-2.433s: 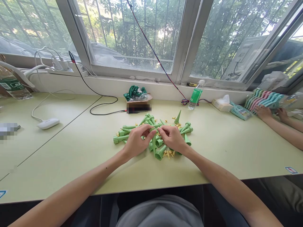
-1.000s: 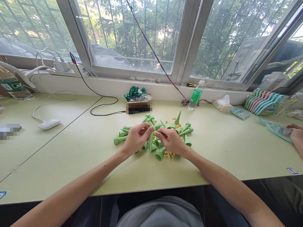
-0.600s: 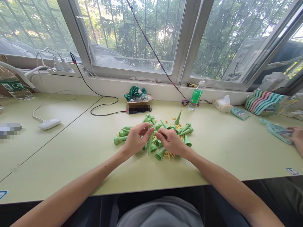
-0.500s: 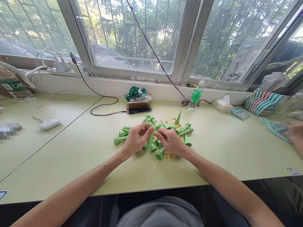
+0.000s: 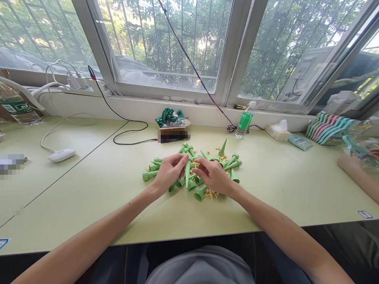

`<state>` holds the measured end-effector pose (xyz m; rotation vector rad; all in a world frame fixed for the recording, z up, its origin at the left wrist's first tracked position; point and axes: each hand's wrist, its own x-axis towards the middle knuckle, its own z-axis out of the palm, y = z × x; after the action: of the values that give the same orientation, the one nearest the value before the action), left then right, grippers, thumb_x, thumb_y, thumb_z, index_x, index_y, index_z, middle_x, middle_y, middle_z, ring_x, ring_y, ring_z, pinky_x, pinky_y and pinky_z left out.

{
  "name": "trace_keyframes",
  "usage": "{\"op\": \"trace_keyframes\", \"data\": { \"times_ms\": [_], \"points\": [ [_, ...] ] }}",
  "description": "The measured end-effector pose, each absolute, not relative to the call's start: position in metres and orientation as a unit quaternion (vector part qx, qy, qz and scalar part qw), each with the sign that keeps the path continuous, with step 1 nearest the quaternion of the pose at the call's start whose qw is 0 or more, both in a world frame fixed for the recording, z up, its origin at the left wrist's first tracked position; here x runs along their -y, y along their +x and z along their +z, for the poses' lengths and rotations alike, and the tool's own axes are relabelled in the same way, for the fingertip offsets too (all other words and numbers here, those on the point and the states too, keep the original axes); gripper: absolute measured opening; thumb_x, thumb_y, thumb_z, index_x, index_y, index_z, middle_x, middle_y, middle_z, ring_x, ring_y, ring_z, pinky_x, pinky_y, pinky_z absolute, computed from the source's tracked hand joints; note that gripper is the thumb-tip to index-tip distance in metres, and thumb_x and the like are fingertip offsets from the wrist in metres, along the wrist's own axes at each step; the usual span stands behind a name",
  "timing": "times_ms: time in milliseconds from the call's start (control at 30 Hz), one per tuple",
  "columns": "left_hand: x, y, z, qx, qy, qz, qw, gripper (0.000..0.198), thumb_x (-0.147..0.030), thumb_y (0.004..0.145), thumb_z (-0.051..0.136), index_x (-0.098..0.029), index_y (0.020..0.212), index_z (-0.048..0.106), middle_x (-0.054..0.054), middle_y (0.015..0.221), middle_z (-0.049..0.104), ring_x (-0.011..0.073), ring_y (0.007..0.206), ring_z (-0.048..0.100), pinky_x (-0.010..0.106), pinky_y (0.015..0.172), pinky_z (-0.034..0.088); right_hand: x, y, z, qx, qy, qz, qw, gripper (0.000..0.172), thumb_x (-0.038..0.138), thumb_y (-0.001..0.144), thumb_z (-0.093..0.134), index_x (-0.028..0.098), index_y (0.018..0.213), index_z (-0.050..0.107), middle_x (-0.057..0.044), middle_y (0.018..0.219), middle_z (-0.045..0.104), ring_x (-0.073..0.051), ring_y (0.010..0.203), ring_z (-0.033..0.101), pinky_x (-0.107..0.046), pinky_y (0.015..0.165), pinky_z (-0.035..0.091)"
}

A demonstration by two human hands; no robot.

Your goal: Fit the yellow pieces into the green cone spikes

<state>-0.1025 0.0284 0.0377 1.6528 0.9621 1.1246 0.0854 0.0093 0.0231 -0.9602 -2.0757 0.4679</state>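
Observation:
My left hand [image 5: 169, 171] pinches a green plastic watering spike [image 5: 187, 174] near its wide end, the tip pointing down toward me. Just right of that spike, my right hand [image 5: 214, 174] holds a small yellow plastic valve [image 5: 194, 163] between thumb and fingers. The valve is close to the spike's side; whether they touch I cannot tell. Under and around both hands lies a loose pile of green spikes [image 5: 200, 193] mixed with small yellow pieces [image 5: 212, 193]. One more spike [image 5: 223, 147] stands upright on its wide end behind my right hand.
Behind the pile are a small box with green wrapping [image 5: 173, 120] and a water bottle [image 5: 244, 120]. Tissues [image 5: 278, 130] and a rack of coloured plastic items [image 5: 330, 128] stand to the right. Another person's hand [image 5: 352, 162] holds bagged pieces there. A white device [image 5: 62, 155] lies left.
My right fingers have lifted and opened slightly, showing the yellow valve beside the spike. The spike has shifted slightly upward. At the right, the other person's hands have raised a blue-green item.

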Motion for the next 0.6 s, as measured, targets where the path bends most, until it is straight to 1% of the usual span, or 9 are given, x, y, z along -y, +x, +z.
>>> {"op": "trace_keyframes", "data": {
  "times_ms": [167,333,467,533,600],
  "points": [
    [-0.0251,-0.1016,0.0408,-0.385,0.685,0.467,0.405,0.035,-0.046,0.091,0.057,-0.017,0.072,0.059,-0.005,0.049,0.044,0.0087,0.042,0.045,0.021,0.041,0.035,-0.0106,0.0859,0.0226,0.822,-0.381,0.170,0.387,0.019,0.033,0.098,0.048,0.019,0.108,0.056,0.002,0.068,0.055,-0.013,0.058,0.045,-0.025,0.060,0.037],
    [-0.0244,-0.1019,0.0398,-0.390,0.694,0.464,0.389,0.036,-0.047,0.092,0.055,-0.017,0.071,0.057,-0.005,0.049,0.042,0.0083,0.042,0.045,0.021,0.041,0.036,-0.0102,0.0862,0.0231,0.823,-0.379,0.173,0.386,0.019,0.035,0.099,0.047,0.019,0.103,0.056,0.004,0.065,0.050,-0.012,0.056,0.041,-0.024,0.059,0.034],
    [-0.0249,-0.1020,0.0357,-0.394,0.706,0.459,0.369,0.036,-0.047,0.093,0.054,-0.017,0.073,0.058,-0.005,0.049,0.043,0.0084,0.043,0.044,0.021,0.042,0.035,-0.0099,0.0864,0.0230,0.824,-0.373,0.172,0.390,0.023,0.037,0.100,0.045,0.020,0.087,0.052,0.005,0.063,0.043,-0.011,0.055,0.036,-0.024,0.057,0.030],
    [-0.0246,-0.1018,0.0340,-0.396,0.718,0.456,0.345,0.035,-0.046,0.093,0.053,-0.017,0.075,0.059,-0.005,0.050,0.043,0.0087,0.044,0.043,0.021,0.044,0.035,-0.0101,0.0866,0.0227,0.826,-0.368,0.166,0.393,0.030,0.038,0.101,0.043,0.020,0.076,0.045,0.005,0.062,0.039,-0.011,0.055,0.032,-0.024,0.056,0.028],
    [-0.0232,-0.1014,0.0335,-0.399,0.732,0.456,0.310,0.034,-0.045,0.093,0.052,-0.017,0.076,0.060,-0.004,0.052,0.044,0.0087,0.046,0.043,0.022,0.045,0.034,-0.0101,0.0867,0.0225,0.828,-0.367,0.159,0.393,0.036,0.039,0.102,0.040,0.021,0.071,0.038,0.005,0.061,0.036,-0.011,0.054,0.029,-0.025,0.055,0.026]
  ]
}}
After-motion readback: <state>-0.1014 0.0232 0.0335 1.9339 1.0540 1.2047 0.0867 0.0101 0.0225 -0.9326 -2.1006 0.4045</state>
